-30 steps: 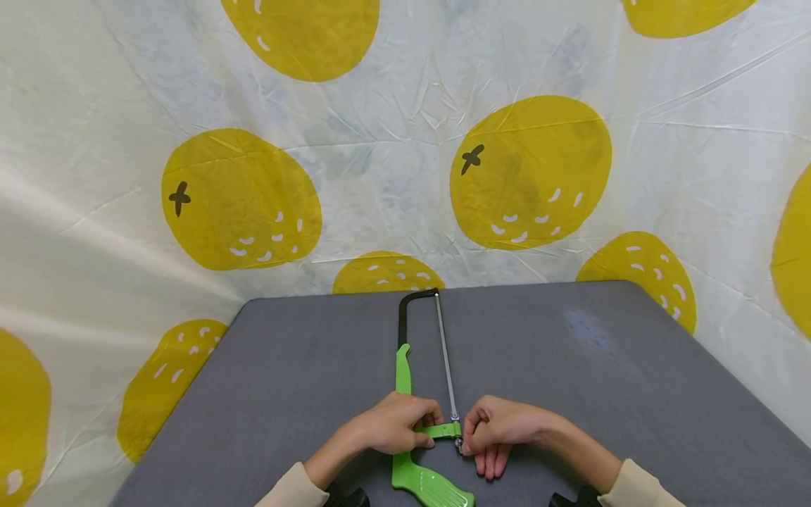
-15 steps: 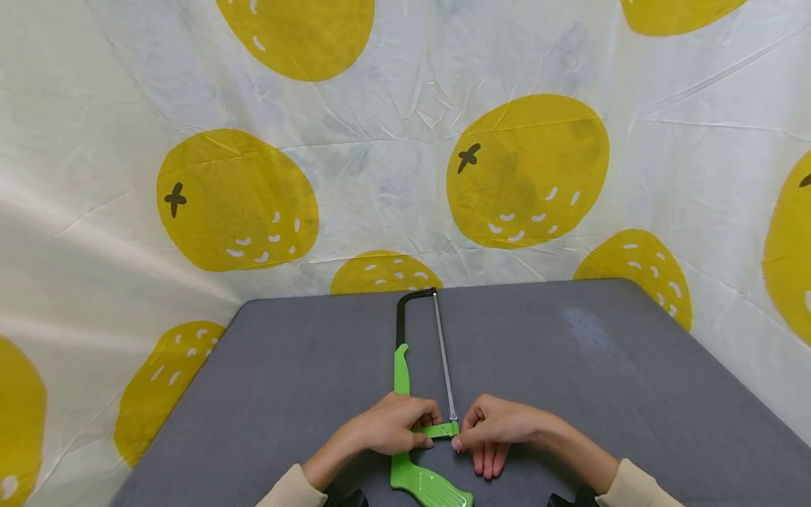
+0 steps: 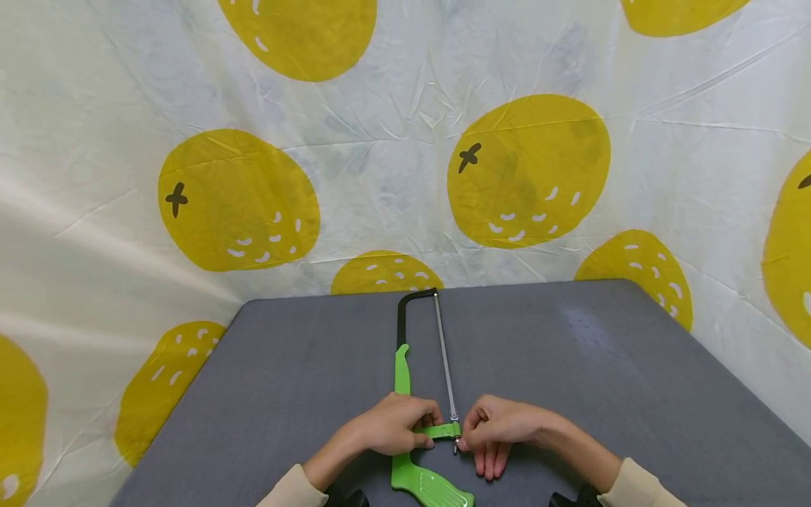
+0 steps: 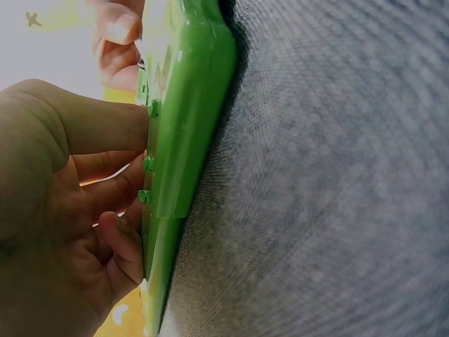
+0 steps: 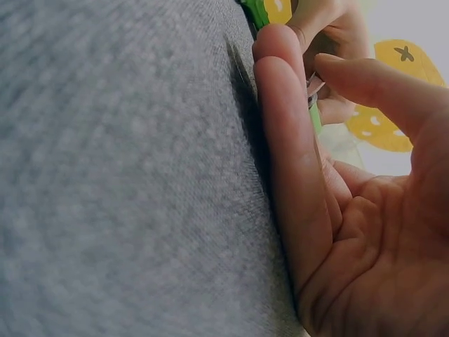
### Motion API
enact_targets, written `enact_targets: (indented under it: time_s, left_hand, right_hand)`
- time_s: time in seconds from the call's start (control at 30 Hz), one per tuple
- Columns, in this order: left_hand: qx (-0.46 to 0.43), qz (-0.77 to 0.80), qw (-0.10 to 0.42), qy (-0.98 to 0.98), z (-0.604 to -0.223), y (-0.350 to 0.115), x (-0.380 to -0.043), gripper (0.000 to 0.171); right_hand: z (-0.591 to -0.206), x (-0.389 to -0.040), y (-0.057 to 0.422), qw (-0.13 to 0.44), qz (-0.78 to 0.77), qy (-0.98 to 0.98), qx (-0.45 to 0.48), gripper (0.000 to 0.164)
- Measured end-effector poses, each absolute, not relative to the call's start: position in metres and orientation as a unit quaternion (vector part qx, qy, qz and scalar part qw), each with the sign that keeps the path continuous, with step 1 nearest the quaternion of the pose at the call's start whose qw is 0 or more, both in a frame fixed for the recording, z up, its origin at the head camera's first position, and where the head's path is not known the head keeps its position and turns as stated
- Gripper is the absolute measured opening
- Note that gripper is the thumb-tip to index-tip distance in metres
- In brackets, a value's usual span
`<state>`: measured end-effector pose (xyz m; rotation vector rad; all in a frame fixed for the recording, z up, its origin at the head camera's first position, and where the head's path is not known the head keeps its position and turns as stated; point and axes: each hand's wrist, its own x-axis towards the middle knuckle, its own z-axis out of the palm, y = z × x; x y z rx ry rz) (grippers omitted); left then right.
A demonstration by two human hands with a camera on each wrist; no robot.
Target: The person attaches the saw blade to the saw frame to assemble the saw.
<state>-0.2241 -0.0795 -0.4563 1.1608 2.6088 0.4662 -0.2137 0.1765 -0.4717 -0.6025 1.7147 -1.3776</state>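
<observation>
A hacksaw with a green handle and frame [image 3: 402, 373] lies flat on the table, its black front end pointing away. Its thin blade [image 3: 445, 359] runs along the right side. My left hand [image 3: 399, 424] lies across the frame and grips the short green crosspiece [image 3: 440, 431]; in the left wrist view its fingers bend against the green frame [image 4: 193, 105]. At the blade's near end, my right hand [image 3: 500, 426] holds a small silver wing nut [image 3: 455, 447] between thumb and index finger. The right wrist view shows the thumb on this metal piece [image 5: 315, 86], other fingers resting on the cloth.
Grey cloth covers the table [image 3: 304, 366]. Behind and beside it hangs a pale curtain [image 3: 380, 190] printed with yellow fruit. The hacksaw's front end reaches almost to the table's back edge.
My right thumb has moved left over the wing nut and then back right, and the wing nut sits at a different angle. The left hand and hacksaw have stayed put.
</observation>
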Motion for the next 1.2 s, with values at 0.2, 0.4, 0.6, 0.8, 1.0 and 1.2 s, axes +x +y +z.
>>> enact_targets:
  time_s: [0.2, 0.4, 0.6, 0.8, 1.0, 1.2]
  left_hand:
    - [0.398, 0.152, 0.115, 0.897, -0.4575, -0.0784, -0.2237, 0.018]
    - [0.400, 0.150, 0.109, 0.897, -0.4569, -0.0783, -0.2233, 0.018]
    - [0.403, 0.154, 0.109, 0.896, -0.4566, -0.0786, -0.2230, 0.018]
    - [0.401, 0.156, 0.116, 0.895, -0.4554, -0.0785, -0.2234, 0.018]
    - [0.399, 0.154, 0.117, 0.896, -0.4546, -0.0784, -0.2241, 0.017]
    - [0.400, 0.157, 0.122, 0.895, -0.4537, -0.0783, -0.2253, 0.017]
  right_hand:
    - [-0.4755, -0.2143, 0.1775, 0.409, -0.548, 0.688, -0.245, 0.019]
    - [-0.4788, -0.2143, 0.1778, 0.403, -0.552, 0.686, -0.251, 0.027]
    - [-0.4780, -0.2137, 0.1773, 0.400, -0.555, 0.685, -0.251, 0.024]
    - [-0.4767, -0.2139, 0.1770, 0.404, -0.562, 0.680, -0.242, 0.005]
    - [-0.4760, -0.2151, 0.1773, 0.412, -0.564, 0.676, -0.236, 0.006]
    - [-0.4736, -0.2161, 0.1775, 0.413, -0.561, 0.678, -0.234, 0.009]
